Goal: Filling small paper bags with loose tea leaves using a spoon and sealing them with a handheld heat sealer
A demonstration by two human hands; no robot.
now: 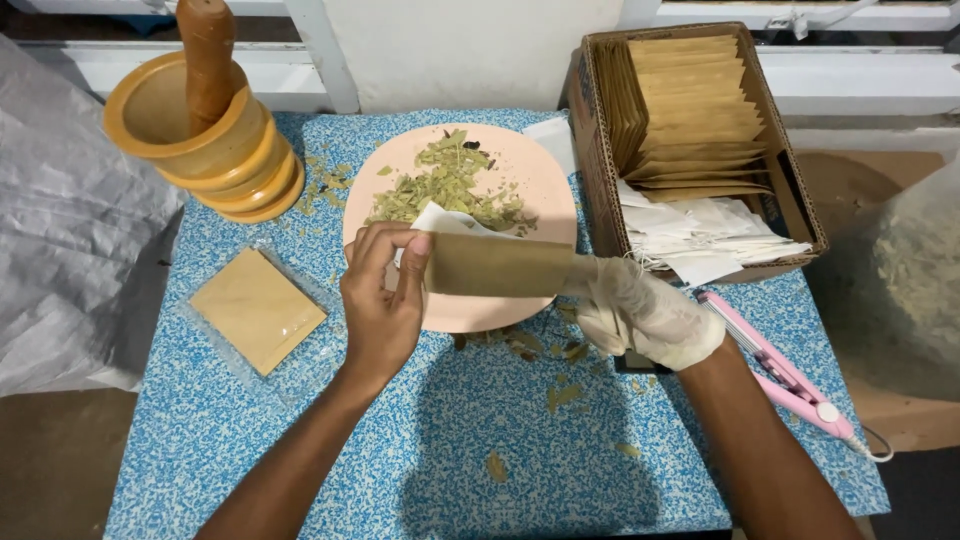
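My left hand (pixel 382 300) is bare and grips the left end of a brown paper packet (pixel 497 266), with a white paper sachet (pixel 447 221) poking out above its fingers. My right hand (pixel 640 312) wears a thin clear glove and holds the packet's right end. Both hands hover over the near edge of a pale pink plate (pixel 540 190) that carries a heap of dried green leaves (pixel 447 184). The packet lies level between the two hands.
A wooden mortar with its pestle (pixel 205 110) stands at the back left. A flat brown packet in clear wrap (pixel 257 309) lies left. A cardboard box (pixel 600 150) of brown packets and white sachets sits right, with a pink sealing tool (pixel 780 375) near it. Leaf bits litter the blue speckled table (pixel 400 460).
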